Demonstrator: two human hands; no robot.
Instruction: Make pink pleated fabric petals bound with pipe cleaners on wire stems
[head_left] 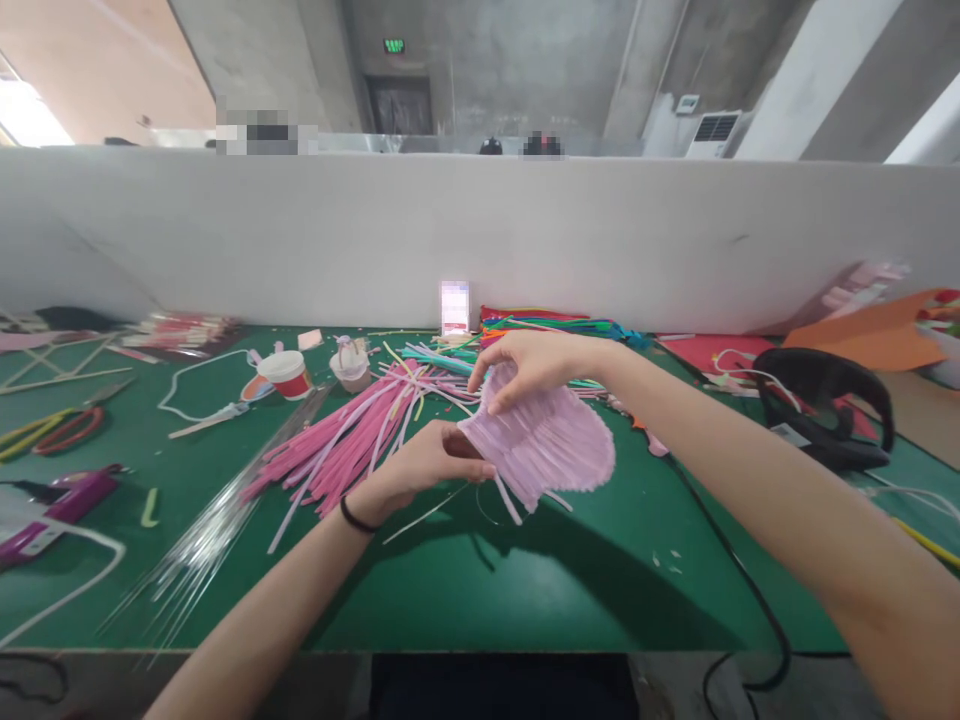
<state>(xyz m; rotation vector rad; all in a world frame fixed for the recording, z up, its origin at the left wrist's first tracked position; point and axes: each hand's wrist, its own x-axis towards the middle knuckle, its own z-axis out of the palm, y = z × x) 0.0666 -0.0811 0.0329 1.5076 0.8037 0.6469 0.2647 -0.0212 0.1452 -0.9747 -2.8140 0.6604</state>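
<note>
Left hand (pixel 420 470), right hand (pixel 525 365) pinch pink weave (pixel 551 445) above green table (pixel 540 600); grey partition (pixel 300 240)

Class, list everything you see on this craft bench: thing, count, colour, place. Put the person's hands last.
mat: one, green, covers the bench.
woven piece: one, pale pink, held mid-bench.
loose pipe cleaners: pile, pink, left of the hands.
coloured pipe cleaners: bundle, mixed, by the back wall.
paper cup: one, white and red, back left.
wires: bundle, silver, front left.
tool: one, purple, far left.
black object: one, right.
left hand: one, grips woven piece's lower edge.
right hand: one, pinches its top.
</note>
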